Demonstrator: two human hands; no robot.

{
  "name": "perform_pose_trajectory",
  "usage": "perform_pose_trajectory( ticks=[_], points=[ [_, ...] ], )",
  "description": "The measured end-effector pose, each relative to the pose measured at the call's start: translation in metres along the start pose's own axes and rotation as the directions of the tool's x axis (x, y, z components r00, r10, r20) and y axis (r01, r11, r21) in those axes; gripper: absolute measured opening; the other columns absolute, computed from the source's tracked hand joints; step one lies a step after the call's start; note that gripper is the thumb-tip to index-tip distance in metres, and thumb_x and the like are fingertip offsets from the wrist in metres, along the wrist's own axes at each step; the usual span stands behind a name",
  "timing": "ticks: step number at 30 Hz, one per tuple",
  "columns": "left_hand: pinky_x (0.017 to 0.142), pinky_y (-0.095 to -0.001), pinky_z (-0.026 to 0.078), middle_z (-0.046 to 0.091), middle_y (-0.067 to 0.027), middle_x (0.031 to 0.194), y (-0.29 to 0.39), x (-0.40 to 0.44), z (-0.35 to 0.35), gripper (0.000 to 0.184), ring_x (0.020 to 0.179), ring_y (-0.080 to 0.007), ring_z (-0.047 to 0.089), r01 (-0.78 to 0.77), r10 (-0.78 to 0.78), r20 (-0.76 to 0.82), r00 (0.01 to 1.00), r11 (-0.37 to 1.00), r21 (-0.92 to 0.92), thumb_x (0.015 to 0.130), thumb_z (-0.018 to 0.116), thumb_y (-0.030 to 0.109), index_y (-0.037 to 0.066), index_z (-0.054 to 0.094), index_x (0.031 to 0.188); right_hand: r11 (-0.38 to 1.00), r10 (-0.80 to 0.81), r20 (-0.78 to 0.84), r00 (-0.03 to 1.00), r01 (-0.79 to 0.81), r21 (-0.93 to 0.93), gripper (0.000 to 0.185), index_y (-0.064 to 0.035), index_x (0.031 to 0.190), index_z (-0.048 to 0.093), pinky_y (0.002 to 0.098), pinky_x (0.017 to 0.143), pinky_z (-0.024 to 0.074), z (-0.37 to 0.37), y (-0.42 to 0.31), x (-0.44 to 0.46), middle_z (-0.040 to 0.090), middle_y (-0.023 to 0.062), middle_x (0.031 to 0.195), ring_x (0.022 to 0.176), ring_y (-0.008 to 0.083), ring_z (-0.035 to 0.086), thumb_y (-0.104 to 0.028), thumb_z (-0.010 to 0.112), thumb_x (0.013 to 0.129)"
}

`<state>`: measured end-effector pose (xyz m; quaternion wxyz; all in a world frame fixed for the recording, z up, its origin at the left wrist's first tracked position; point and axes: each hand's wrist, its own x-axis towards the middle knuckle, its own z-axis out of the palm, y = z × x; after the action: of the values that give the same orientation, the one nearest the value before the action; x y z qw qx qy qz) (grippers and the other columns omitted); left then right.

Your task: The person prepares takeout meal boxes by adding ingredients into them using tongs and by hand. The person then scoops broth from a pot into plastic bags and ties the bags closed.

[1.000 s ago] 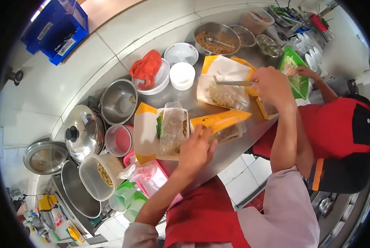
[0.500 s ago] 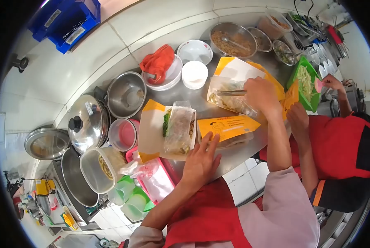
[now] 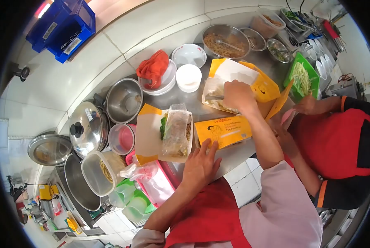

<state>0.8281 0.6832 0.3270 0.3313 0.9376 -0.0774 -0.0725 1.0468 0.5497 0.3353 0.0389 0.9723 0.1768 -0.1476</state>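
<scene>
My left hand has its fingers spread, with the fingertips at the near edge of a yellow printed box lid. My right hand is closed around metal tongs, whose tips reach into an open box behind the yellow lid. Food and clear plastic lie in that box, partly hidden by my hand. Left of the yellow lid, another open box holds greens and other food under a clear plastic bag.
A co-worker in a red apron works at the right, beside a green basket of shredded vegetable. Along the wall stand white bowls, a steel bowl, a lidded pot and a bowl of brown food. A pink tray sits near the front.
The yellow lid has come down flat over its box. My right hand has moved left and down into the box behind with the tongs. The co-worker's hands have shifted near the green basket.
</scene>
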Motion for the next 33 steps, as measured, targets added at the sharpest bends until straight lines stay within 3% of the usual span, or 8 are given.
perform_pose_trajectory(
  ticks=[7,9,12,15,18,21,27,33],
  points=[
    [0.077,-0.0513,0.053,0.070,-0.0222,0.090,-0.038,0.064,-0.004,0.024,0.083,-0.0422,0.067,0.202,-0.195,0.053,0.979,0.956,-0.213,0.091,0.067,0.022,0.001,0.068,0.102,1.000,-0.013,-0.077,0.997,0.015,0.018,0.023,-0.0031,0.100,0.072,0.0434,0.078,0.0572,-0.002,0.021,-0.013,0.071,0.0187,0.101,0.090,0.0344,0.071,-0.013,0.063,0.081],
    [0.078,-0.0520,0.053,0.070,-0.0230,0.087,-0.066,0.093,0.010,0.022,0.085,-0.0435,0.066,0.138,-0.154,-0.090,0.984,0.977,-0.164,0.089,0.067,0.022,0.001,0.067,0.098,0.998,0.010,-0.142,0.990,-0.001,0.062,0.021,-0.0019,0.096,0.072,0.0448,0.077,0.0569,-0.003,0.039,-0.023,0.071,0.0206,0.098,0.088,0.0357,0.071,-0.012,0.063,0.080],
    [0.080,-0.0513,0.052,0.070,-0.0229,0.098,-0.086,0.135,0.010,0.022,0.090,-0.0426,0.066,0.063,-0.054,-0.086,0.995,0.993,0.102,0.088,0.068,0.021,0.001,0.068,0.096,0.989,0.076,-0.145,0.987,-0.056,0.138,0.018,-0.0005,0.090,0.071,0.0468,0.076,0.0561,-0.019,0.056,-0.040,0.070,0.0230,0.093,0.087,0.0376,0.070,-0.011,0.064,0.078],
    [0.084,-0.0493,0.053,0.065,-0.0219,0.119,-0.108,0.169,0.018,0.025,0.099,-0.0400,0.066,-0.208,0.215,-0.055,0.975,0.971,0.117,0.086,0.068,0.019,0.002,0.066,0.104,0.986,0.068,-0.183,0.981,-0.038,0.161,0.014,0.0002,0.084,0.071,0.0480,0.077,0.0553,-0.016,0.071,-0.049,0.070,0.0234,0.088,0.085,0.0390,0.069,-0.009,0.063,0.076],
    [0.087,-0.0471,0.054,0.053,-0.0201,0.140,-0.117,0.197,0.047,0.037,0.106,-0.0377,0.065,-0.244,0.229,0.121,0.966,0.962,0.122,0.083,0.069,0.018,0.001,0.062,0.115,0.988,0.034,-0.227,0.973,0.002,0.157,0.012,0.0000,0.081,0.071,0.0473,0.075,0.0553,-0.007,0.076,-0.054,0.070,0.0222,0.084,0.082,0.0389,0.069,-0.008,0.064,0.074],
    [0.090,-0.0444,0.054,0.047,-0.0167,0.148,-0.113,0.203,0.063,0.050,0.109,-0.0351,0.065,-0.144,0.069,0.250,0.966,0.943,0.299,0.080,0.070,0.020,-0.001,0.057,0.124,0.988,0.018,-0.203,0.979,0.013,0.152,0.012,-0.0019,0.081,0.070,0.0472,0.075,0.0540,0.007,0.072,-0.042,0.069,0.0185,0.083,0.084,0.0377,0.068,-0.011,0.064,0.076],
    [0.098,-0.0425,0.051,0.042,-0.0120,0.153,-0.112,0.198,0.075,0.059,0.121,-0.0319,0.059,-0.026,-0.051,0.268,0.962,0.961,0.276,0.084,0.069,0.020,-0.003,0.048,0.134,0.988,0.013,-0.162,0.987,0.012,0.152,0.008,-0.0033,0.075,0.068,0.0456,0.070,0.0545,0.029,0.044,-0.018,0.068,0.0175,0.078,0.079,0.0352,0.068,-0.010,0.064,0.074],
    [0.098,-0.0413,0.052,0.049,-0.0147,0.147,-0.114,0.196,0.071,0.049,0.118,-0.0306,0.062,-0.066,-0.021,0.274,0.962,0.949,0.307,0.086,0.067,0.021,-0.004,0.055,0.127,0.998,0.002,-0.204,0.979,0.011,0.062,0.012,-0.0054,0.079,0.074,0.0415,0.067,0.0547,0.033,0.028,-0.019,0.071,0.0171,0.082,0.078,0.0317,0.071,-0.008,0.063,0.078]
  ],
)
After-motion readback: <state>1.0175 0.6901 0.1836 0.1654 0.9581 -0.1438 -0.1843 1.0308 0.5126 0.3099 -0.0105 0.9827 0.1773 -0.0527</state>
